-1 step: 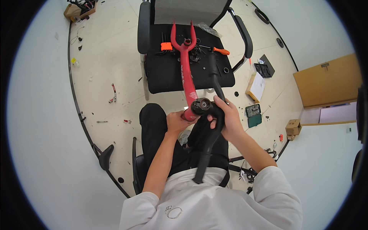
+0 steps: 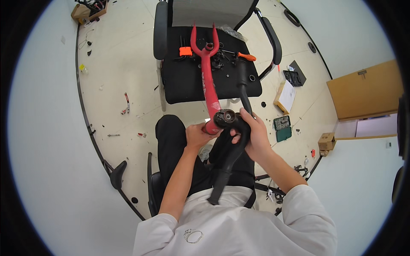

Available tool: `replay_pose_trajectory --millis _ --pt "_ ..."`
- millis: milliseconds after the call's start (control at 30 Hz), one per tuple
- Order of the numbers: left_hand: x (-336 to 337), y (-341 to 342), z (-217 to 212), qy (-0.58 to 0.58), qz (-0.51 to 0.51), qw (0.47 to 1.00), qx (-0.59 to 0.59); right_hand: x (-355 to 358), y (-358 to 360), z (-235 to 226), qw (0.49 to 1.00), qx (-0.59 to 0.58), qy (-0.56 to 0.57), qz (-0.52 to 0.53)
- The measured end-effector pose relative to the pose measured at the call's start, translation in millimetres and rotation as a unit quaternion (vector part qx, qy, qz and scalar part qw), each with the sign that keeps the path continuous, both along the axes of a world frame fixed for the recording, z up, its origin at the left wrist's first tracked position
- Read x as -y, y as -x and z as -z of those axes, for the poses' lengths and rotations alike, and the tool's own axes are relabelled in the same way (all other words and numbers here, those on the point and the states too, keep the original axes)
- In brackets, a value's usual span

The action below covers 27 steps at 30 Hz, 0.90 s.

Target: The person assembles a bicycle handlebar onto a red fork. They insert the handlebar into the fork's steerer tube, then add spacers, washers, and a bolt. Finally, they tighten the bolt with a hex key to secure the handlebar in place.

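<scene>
Seated person, bike frame across lap. Left hand (image 2: 197,135) has its grip closed round the near end of the red frame tube (image 2: 208,87), just beside the round black hub shell (image 2: 226,117). Right hand (image 2: 255,133) has its grip wrapped on the black tube (image 2: 230,160) right of the hub; that tube runs near, down to the white shirt. Red tube runs far, its forked end (image 2: 204,40) resting on the seat of a black office chair (image 2: 179,85), among small black parts (image 2: 220,59) and an orange tool (image 2: 247,56). Floor right: open parts case (image 2: 282,125), cardboard box (image 2: 327,141).
</scene>
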<state>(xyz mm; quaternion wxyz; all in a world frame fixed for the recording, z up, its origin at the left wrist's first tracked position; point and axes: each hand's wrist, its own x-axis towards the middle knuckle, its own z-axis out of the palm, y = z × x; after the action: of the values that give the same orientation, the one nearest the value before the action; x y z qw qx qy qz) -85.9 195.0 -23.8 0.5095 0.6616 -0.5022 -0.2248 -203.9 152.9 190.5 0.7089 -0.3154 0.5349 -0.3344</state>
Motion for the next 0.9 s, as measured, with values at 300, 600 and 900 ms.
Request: replay_pose_trajectory --millis 300,600,900 --pt "-1 2 13 -0.066 0.033 0.994 -0.079 -78 -8 -10 0.992 0.098 -0.073 0.029" --pt "6 1 46 0.033 0.003 0.994 0.103 -70 55 -16 0.963 -0.023 0.084 -0.254" --pt "0 0 29 0.007 0.004 0.999 -0.047 -19 36 -6 0.543 -0.455 0.622 -0.333"
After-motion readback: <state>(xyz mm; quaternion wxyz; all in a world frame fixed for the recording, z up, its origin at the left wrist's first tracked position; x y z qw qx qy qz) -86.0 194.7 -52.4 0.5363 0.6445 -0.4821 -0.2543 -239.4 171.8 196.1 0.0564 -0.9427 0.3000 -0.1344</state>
